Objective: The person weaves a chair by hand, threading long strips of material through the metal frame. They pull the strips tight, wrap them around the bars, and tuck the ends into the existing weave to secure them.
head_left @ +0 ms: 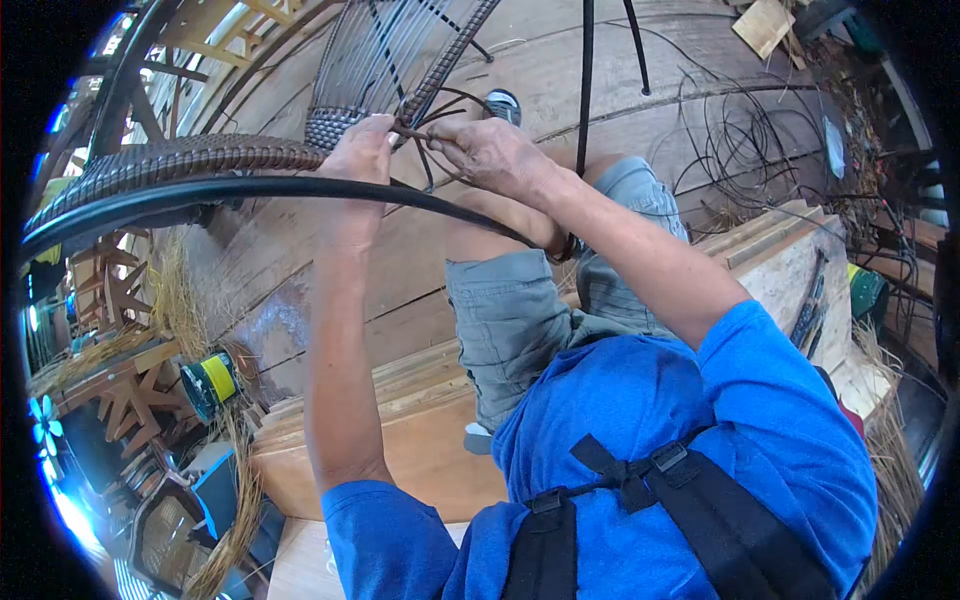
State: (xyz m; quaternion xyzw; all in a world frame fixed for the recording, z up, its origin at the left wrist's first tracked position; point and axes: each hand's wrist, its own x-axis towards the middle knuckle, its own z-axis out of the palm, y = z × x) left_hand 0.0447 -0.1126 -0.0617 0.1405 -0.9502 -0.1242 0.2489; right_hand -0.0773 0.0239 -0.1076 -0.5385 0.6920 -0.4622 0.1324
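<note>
A dark brown woven chair [240, 152] with a metal frame stands before me, its strung panel [375, 60] of thin parallel strands rising at the top. My left hand [362, 152] is closed at the woven corner, with the thumb and fingers pressed together on a brown weaving strand. My right hand [490, 150] pinches the same weaving strand [408, 132] just to the right. The strand spans the short gap between both hands. Loose strand ends curl beneath my right hand. A black frame tube [290, 187] crosses in front of my left wrist.
Loose dark strands [745, 150] lie tangled on the plank floor [540, 60] at right. Thin black legs [587, 90] rise near my knee. I sit on a wooden box [400, 440]. A green and yellow can [210, 387] stands at left, beside straw-like fibre [175, 300].
</note>
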